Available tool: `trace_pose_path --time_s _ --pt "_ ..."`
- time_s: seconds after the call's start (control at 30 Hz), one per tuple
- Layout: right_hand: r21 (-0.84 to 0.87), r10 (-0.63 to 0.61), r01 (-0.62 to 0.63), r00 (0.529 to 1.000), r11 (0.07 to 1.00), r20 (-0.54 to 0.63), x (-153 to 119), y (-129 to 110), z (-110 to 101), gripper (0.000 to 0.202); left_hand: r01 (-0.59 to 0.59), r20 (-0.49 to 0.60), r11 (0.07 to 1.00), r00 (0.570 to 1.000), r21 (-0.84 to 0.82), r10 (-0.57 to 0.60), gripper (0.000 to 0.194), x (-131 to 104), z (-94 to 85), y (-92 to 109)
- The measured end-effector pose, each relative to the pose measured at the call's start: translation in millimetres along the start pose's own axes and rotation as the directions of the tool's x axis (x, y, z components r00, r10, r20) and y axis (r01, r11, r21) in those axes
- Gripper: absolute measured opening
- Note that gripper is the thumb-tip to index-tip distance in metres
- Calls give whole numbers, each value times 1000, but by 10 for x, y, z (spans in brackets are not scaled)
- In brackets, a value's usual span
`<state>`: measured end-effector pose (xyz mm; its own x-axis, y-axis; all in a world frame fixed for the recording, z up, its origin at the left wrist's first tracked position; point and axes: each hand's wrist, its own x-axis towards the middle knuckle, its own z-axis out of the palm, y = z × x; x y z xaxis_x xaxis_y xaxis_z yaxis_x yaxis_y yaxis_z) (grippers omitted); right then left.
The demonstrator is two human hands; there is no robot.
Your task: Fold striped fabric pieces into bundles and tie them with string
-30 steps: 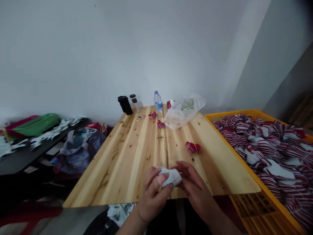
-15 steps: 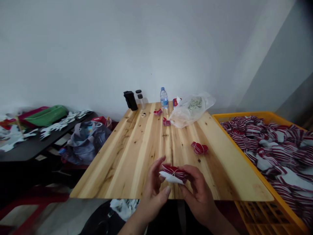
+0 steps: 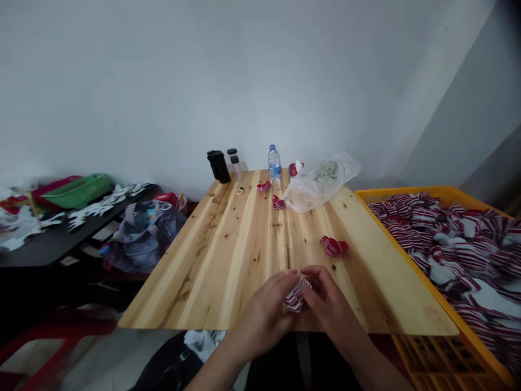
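Note:
A red-and-white striped cloth bundle is held between both hands at the near edge of the wooden table. My left hand wraps round its left side, back of the hand up. My right hand grips its right side, thumb on the stripes and fingers bent over the top. Fingers cover much of the bundle. Beyond my right hand lies a tied red striped bundle. Farther back are two smaller red bundles, one beside the plastic bag and another nearer the bottle.
On the right, a yellow crate holds many striped bundles. A clear plastic bag, water bottle, black flask and small tape roll stand or lie at the back. At left are a grey bag and a black table.
The bundle has been turned, so stripes face up where white fabric and a crossed tie showed. My left hand has rolled over and closed round it; my right fingers have moved over its top.

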<state>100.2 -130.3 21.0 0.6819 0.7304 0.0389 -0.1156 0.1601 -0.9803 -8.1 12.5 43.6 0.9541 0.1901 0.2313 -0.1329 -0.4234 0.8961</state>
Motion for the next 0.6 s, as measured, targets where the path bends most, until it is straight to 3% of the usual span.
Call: trace_pose_path --time_s 0.07,0.17,0.23,0.3,0.43,0.6 --pt "-70 -7 7 1000 998 -1 -7 -38 -19 32 122 -69 965 988 -230 -141 50 11 41 0" --pt "-327 -177 166 984 930 -6 -10 -107 -100 21 249 0 770 951 -587 -308 39 -7 66 -27" --pt "-489 -339 332 938 807 77 22 -198 -163 17 308 99 647 936 -697 -338 38 -27 55 -40" --pt "-567 -400 467 882 678 247 82 -340 -206 23 366 183 597 920 -713 -345 38 -45 35 -40" --pt "-595 -238 635 756 493 609 221 -660 -212 30 421 249 586 902 -693 -353 36 -75 -7 -38" --pt "-592 -44 718 649 366 760 275 -754 -188 25 500 327 571 864 -652 -383 35 -139 -36 -103"
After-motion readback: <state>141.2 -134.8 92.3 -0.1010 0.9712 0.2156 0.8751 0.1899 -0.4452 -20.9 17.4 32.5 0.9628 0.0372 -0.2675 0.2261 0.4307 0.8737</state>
